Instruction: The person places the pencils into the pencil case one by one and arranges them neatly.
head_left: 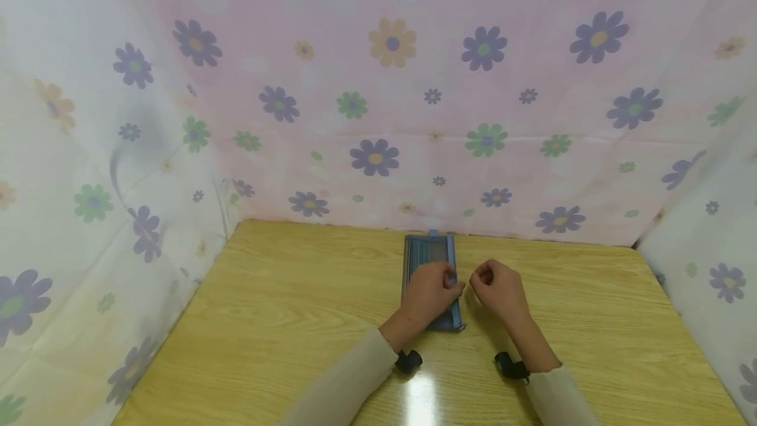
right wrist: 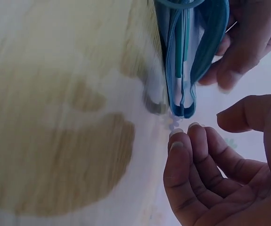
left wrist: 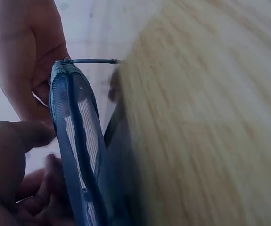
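A blue zippered pouch [head_left: 440, 248] with a see-through mesh face lies on the table. Its near end gapes in the right wrist view, showing teal-edged contents [right wrist: 178, 52]. Over the pouch's right half is my left hand [head_left: 427, 291], fingers bent and at its upper side. A gap shows between thumb and fingers in the left wrist view; whether they grip the fabric is hidden. Just right of the pouch, my right hand [head_left: 501, 289] hovers with loosely curled fingers and holds nothing. Its thumb stands apart from the fingertips. A thin blue strap or pull [left wrist: 90, 61] sticks out from the pouch.
The wooden table [head_left: 284, 294] carries the pouch near its back edge. Flower-printed cloth [head_left: 331, 123] rises behind the table and along both sides. A dark wrist camera [head_left: 408, 361] sits by the left sleeve, another camera [head_left: 510, 367] by the right.
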`<control>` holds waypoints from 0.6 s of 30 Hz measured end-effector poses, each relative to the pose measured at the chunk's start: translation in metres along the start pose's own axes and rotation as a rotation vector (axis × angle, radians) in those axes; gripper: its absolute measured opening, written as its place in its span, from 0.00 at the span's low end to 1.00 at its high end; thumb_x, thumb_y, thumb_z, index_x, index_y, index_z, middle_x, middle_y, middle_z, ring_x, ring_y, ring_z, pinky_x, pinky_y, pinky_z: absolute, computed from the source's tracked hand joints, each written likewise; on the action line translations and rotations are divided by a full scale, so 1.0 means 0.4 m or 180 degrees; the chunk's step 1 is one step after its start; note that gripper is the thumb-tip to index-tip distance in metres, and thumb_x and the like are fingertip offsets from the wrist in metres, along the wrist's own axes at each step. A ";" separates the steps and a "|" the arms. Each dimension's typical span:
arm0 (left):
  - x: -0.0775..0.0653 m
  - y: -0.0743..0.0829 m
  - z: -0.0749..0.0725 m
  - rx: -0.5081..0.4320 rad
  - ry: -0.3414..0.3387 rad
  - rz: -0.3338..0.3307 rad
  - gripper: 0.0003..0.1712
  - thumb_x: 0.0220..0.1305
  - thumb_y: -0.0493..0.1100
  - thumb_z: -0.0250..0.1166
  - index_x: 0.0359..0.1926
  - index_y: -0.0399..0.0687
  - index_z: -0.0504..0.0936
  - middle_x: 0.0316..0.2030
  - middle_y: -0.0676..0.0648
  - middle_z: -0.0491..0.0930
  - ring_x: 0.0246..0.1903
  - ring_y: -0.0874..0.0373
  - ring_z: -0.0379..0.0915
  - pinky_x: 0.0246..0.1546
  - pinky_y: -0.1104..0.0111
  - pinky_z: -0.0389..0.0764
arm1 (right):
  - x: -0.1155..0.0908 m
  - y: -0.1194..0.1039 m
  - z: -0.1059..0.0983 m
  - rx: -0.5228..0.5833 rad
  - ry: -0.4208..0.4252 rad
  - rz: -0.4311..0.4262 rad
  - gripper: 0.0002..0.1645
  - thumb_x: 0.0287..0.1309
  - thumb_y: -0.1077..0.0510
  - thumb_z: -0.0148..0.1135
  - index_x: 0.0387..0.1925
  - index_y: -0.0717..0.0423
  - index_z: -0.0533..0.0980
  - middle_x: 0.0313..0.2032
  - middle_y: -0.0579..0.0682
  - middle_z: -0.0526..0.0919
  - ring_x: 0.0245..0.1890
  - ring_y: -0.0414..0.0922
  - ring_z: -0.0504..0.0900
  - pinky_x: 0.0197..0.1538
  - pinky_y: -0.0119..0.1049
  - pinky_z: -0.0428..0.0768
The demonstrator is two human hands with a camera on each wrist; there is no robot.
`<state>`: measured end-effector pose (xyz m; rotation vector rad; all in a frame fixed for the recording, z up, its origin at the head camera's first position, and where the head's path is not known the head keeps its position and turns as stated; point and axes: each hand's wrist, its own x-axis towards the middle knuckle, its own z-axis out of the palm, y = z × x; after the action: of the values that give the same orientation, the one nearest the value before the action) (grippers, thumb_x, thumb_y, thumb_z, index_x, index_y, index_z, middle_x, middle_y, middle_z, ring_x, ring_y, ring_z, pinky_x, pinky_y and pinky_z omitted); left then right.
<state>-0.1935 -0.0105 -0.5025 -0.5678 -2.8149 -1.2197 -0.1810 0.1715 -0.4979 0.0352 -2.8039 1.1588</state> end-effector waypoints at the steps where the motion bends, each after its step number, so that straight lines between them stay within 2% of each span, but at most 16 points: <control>1: 0.000 -0.001 0.000 0.0111 -0.0014 0.0039 0.14 0.72 0.46 0.72 0.51 0.41 0.90 0.20 0.59 0.78 0.16 0.71 0.69 0.20 0.76 0.71 | -0.002 0.001 -0.003 -0.0009 -0.0015 -0.0017 0.08 0.69 0.59 0.61 0.39 0.60 0.82 0.30 0.51 0.84 0.30 0.45 0.79 0.34 0.39 0.77; 5: -0.003 -0.009 -0.007 0.0427 -0.0089 0.0196 0.12 0.72 0.50 0.72 0.46 0.47 0.91 0.17 0.61 0.73 0.16 0.70 0.66 0.19 0.76 0.69 | -0.012 0.009 -0.015 -0.0046 -0.0056 -0.0040 0.07 0.69 0.59 0.62 0.40 0.60 0.82 0.31 0.50 0.84 0.31 0.45 0.80 0.36 0.40 0.79; 10: -0.020 -0.021 -0.028 0.0527 -0.0179 0.0233 0.11 0.70 0.52 0.74 0.46 0.53 0.91 0.23 0.63 0.76 0.21 0.72 0.68 0.25 0.76 0.71 | -0.021 0.023 -0.030 -0.0117 -0.0036 -0.0038 0.07 0.69 0.60 0.62 0.40 0.60 0.82 0.30 0.50 0.84 0.30 0.45 0.80 0.37 0.41 0.79; 14: -0.032 -0.026 -0.055 0.0566 -0.0142 0.0226 0.13 0.68 0.54 0.76 0.47 0.54 0.90 0.26 0.63 0.77 0.24 0.72 0.68 0.27 0.75 0.73 | -0.026 0.039 -0.039 -0.0161 0.0011 -0.0101 0.07 0.69 0.60 0.62 0.42 0.61 0.82 0.31 0.51 0.85 0.31 0.45 0.80 0.37 0.41 0.79; 18: -0.043 -0.035 -0.095 0.0519 -0.0011 0.0214 0.15 0.67 0.54 0.76 0.49 0.53 0.90 0.28 0.61 0.77 0.25 0.70 0.69 0.28 0.74 0.74 | -0.028 0.053 -0.050 -0.0211 0.0076 -0.0190 0.10 0.70 0.60 0.62 0.45 0.64 0.82 0.34 0.53 0.86 0.34 0.48 0.83 0.38 0.45 0.82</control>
<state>-0.1869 -0.0517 -0.4889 -0.6487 -2.8372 -0.9676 -0.1693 0.2005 -0.5000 0.0983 -2.7978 1.0457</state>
